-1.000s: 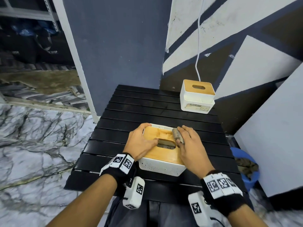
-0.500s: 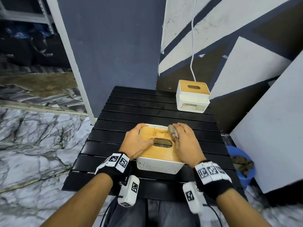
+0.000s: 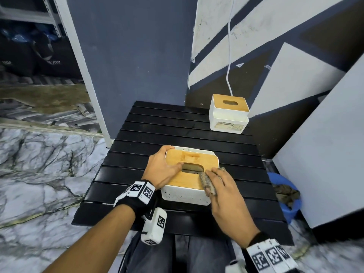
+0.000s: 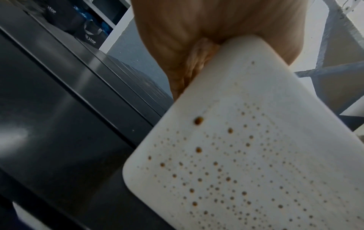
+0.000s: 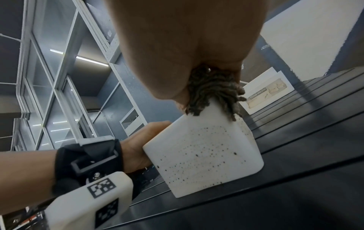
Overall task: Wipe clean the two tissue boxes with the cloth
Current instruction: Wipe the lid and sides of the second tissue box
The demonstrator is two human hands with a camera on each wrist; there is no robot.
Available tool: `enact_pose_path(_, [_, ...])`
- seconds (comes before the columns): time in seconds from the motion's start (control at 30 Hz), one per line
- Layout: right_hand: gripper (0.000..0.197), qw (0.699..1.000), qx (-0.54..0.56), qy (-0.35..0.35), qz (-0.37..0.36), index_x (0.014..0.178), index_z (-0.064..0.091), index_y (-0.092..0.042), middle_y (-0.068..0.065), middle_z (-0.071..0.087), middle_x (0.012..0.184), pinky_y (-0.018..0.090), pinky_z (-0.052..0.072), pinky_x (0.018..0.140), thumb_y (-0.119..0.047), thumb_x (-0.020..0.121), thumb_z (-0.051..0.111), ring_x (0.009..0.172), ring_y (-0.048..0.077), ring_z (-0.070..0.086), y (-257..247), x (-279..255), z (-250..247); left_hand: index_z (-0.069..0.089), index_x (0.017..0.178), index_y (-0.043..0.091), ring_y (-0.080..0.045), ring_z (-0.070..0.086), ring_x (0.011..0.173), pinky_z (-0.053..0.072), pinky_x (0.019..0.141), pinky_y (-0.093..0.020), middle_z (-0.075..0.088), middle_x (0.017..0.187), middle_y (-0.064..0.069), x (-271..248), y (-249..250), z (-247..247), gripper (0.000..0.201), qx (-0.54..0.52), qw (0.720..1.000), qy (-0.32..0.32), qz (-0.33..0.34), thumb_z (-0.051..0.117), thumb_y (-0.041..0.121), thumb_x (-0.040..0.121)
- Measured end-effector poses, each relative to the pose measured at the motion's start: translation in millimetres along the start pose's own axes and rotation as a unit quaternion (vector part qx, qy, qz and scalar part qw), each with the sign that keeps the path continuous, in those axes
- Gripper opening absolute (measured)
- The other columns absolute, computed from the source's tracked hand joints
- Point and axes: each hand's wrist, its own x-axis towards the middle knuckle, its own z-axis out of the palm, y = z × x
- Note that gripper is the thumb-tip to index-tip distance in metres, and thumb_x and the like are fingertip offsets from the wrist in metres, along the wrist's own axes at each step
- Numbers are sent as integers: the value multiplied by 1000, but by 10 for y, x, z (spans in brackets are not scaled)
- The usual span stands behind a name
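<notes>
A white tissue box [image 3: 185, 196] with a wooden lid [image 3: 189, 160] stands near the front of the black slatted table [image 3: 177, 125]. Brown specks dot its front wall [image 4: 256, 155]. My left hand [image 3: 161, 168] holds the box's left side, thumb at the lid's slot. My right hand [image 3: 220, 186] presses a bunched grey-brown cloth [image 3: 208, 182] on the lid's near right corner. In the right wrist view the cloth [image 5: 212, 91] hangs over the box's [image 5: 206, 155] top edge. A second tissue box [image 3: 228, 113] sits apart at the table's far right corner.
A blue bucket [image 3: 285, 194] with dark rags stands on the floor right of the table. A white panel [image 3: 325, 144] leans beside it. A white cable [image 3: 229, 56] hangs down the wall behind the far box. A blue pillar [image 3: 128, 66] stands at the back left.
My right hand has dragged the cloth from the lid's far right side to its near right corner. The left hand stays on the box.
</notes>
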Motion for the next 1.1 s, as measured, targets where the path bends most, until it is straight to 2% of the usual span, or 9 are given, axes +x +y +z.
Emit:
enact_pose_path(0.2, [44, 999, -41, 10, -22, 135, 45, -8, 7, 45, 136, 29, 19, 116, -9, 91, 49, 133, 26, 35, 59, 459, -6, 49, 133, 24, -19, 60, 101, 52, 86, -30, 61, 111, -1, 4, 37, -46, 55, 15, 999, -30, 7, 72, 35, 85])
enact_pose_path(0.4, [43, 998, -13, -46, 36, 138, 40, -15, 5, 42, 138, 28, 28, 108, -18, 96, 45, 127, 22, 38, 149, 952, -69, 50, 133, 25, -18, 61, 98, 55, 81, -30, 61, 112, -3, 5, 47, -52, 55, 10, 999, -33, -2, 74, 34, 84])
enact_pose_path(0.6, [43, 996, 10, -53, 66, 137, 41, -18, 6, 41, 137, 31, 31, 102, -20, 95, 47, 125, 25, 40, 164, 983, -63, 51, 134, 27, -18, 59, 100, 50, 83, -27, 60, 115, -4, -6, 62, -42, 57, 5, 1000, -20, -16, 74, 33, 83])
enact_pose_path(0.73, [42, 995, 21, -41, 88, 136, 41, -21, 6, 41, 135, 34, 34, 101, -22, 95, 47, 121, 26, 41, 152, 942, -63, 44, 143, 28, -24, 54, 119, 49, 99, -37, 59, 129, -9, 33, 134, -93, 72, 34, 998, -36, -33, 76, 45, 80])
enact_pose_path(0.8, [39, 994, 22, -16, 106, 133, 43, -21, 7, 43, 132, 37, 39, 98, -22, 95, 47, 117, 27, 44, 121, 929, -37, 41, 146, 28, -27, 44, 132, 42, 107, -42, 53, 139, -9, 22, 210, -144, 80, 58, 997, -8, -44, 76, 50, 78])
enact_pose_path(0.87, [37, 992, 26, 16, 122, 131, 46, -21, 8, 44, 130, 39, 42, 96, -21, 94, 47, 115, 29, 45, 88, 909, -5, 44, 144, 27, -25, 43, 136, 40, 109, -45, 51, 145, -4, -49, 265, -179, 76, 53, 996, 59, -42, 76, 50, 79])
enact_pose_path(0.97, [38, 985, 29, 58, 160, 132, 45, -20, 9, 45, 129, 40, 44, 92, -20, 94, 46, 115, 30, 45, 38, 871, 49, 51, 137, 23, -19, 45, 133, 37, 106, -30, 51, 142, 2, -327, 235, -161, 63, -1, 986, 163, -30, 77, 37, 82])
enact_pose_path(1.03, [38, 980, 20, 88, 177, 132, 45, -19, 9, 46, 128, 38, 41, 90, -20, 95, 44, 113, 30, 46, -3, 840, 96, 49, 137, 22, -15, 40, 134, 29, 102, -22, 46, 139, 3, -613, 190, -89, 63, -34, 982, 180, -42, 78, 31, 82])
enact_pose_path(1.1, [37, 978, 9, 106, 179, 132, 44, -19, 9, 47, 128, 35, 39, 88, -22, 95, 43, 113, 29, 46, -44, 806, 136, 44, 141, 23, -14, 33, 135, 24, 102, -21, 41, 138, 4, -859, 180, 19, 67, -63, 983, 160, -63, 77, 29, 83])
